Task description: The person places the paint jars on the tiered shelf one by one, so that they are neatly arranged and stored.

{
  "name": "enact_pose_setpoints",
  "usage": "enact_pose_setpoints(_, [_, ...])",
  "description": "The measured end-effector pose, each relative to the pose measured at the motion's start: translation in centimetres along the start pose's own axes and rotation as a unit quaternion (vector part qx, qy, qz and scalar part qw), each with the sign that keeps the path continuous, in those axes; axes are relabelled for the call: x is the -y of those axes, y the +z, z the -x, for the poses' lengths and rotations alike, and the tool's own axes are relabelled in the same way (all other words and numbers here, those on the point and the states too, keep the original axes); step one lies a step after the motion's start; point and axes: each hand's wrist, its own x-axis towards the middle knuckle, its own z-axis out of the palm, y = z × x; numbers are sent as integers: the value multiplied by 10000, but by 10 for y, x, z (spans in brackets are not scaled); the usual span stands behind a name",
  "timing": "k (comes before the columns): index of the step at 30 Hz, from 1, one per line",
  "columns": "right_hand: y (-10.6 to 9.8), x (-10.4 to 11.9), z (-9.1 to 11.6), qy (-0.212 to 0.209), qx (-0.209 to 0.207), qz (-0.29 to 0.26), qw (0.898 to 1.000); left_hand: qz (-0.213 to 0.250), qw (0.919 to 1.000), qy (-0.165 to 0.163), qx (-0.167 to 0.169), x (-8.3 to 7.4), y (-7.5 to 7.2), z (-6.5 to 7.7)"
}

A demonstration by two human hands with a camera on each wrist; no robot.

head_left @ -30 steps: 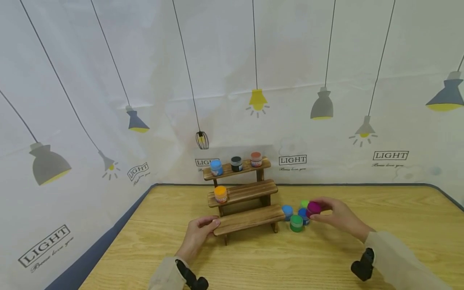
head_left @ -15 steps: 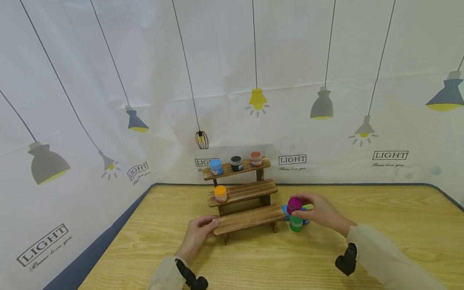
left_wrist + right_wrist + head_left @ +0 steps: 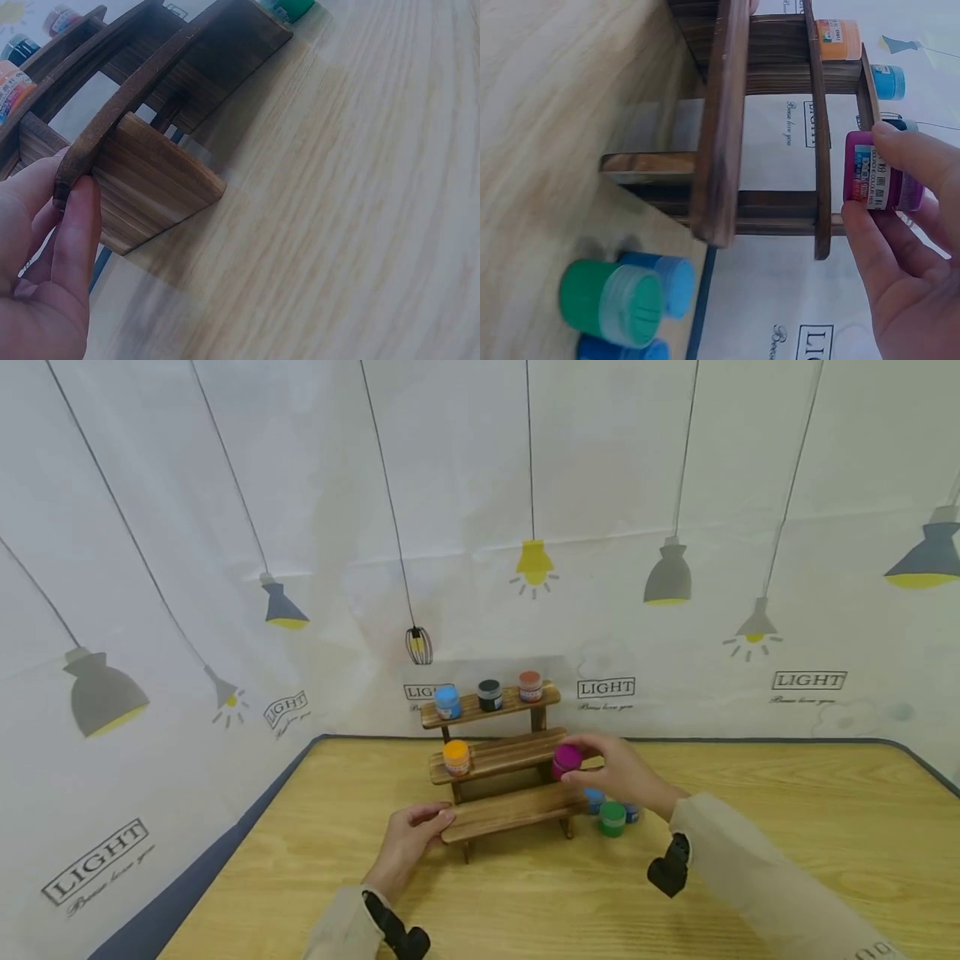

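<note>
My right hand (image 3: 618, 774) pinches a purple paint jar (image 3: 566, 762) between thumb and fingers, at the right end of the middle tier of a three-tier wooden shelf (image 3: 517, 810). The right wrist view shows the same jar (image 3: 874, 172) with its label outward, beside the shelf boards. My left hand (image 3: 408, 843) grips the left end of the lowest board, thumb on top and fingers beneath, as the left wrist view confirms. An orange paint jar (image 3: 456, 759) stands at the left of the middle tier. Blue (image 3: 447, 702), black (image 3: 490, 695) and red-orange (image 3: 530, 687) jars line the top tier.
On the table right of the shelf stand a green jar (image 3: 612, 819), a light blue jar (image 3: 594, 800) and a dark blue jar (image 3: 631, 813), close under my right forearm. A wall sheet printed with lamps (image 3: 667, 572) rises behind the wooden table (image 3: 525, 902).
My right hand has carried the purple jar left and upward, from over the grouped jars to the middle tier's right end. The left hand keeps its grip on the lowest board.
</note>
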Motion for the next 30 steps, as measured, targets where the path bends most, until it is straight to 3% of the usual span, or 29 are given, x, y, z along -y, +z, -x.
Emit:
enact_pose_setpoints(13, [20, 15, -38, 89, -16, -443, 9990, 6, 10000, -52, 1, 1, 0, -1])
enact_pose_setpoints(30, [43, 17, -62, 180, -160, -502, 9985, 164, 9999, 10, 35, 0, 1, -1])
